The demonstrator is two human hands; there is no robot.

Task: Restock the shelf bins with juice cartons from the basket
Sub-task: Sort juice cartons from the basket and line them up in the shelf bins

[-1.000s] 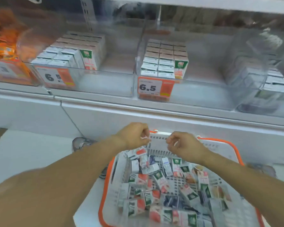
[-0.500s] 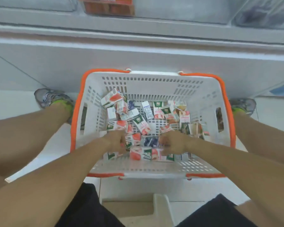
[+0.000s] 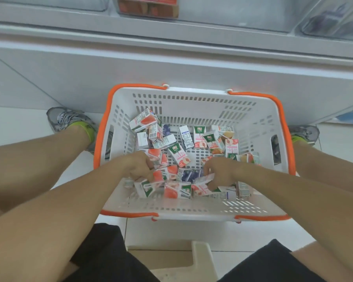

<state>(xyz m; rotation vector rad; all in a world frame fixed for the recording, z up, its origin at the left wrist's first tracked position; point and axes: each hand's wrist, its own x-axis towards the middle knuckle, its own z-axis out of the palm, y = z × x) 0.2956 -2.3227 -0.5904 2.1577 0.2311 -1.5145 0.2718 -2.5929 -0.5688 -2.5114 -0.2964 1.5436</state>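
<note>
Both hands work inside the white basket (image 3: 192,208) with orange rim: the left hand (image 3: 140,166) has its fingers curled onto a red-and-white juice carton (image 3: 161,174), and the right hand (image 3: 219,173) has its fingers clamped on a pink-and-white carton (image 3: 202,183). Beyond the fingers, loose juice cartons (image 3: 192,139) lie jumbled across the basket floor. Farther out, the shelf bins (image 3: 332,19) show only their lower edges.
</note>
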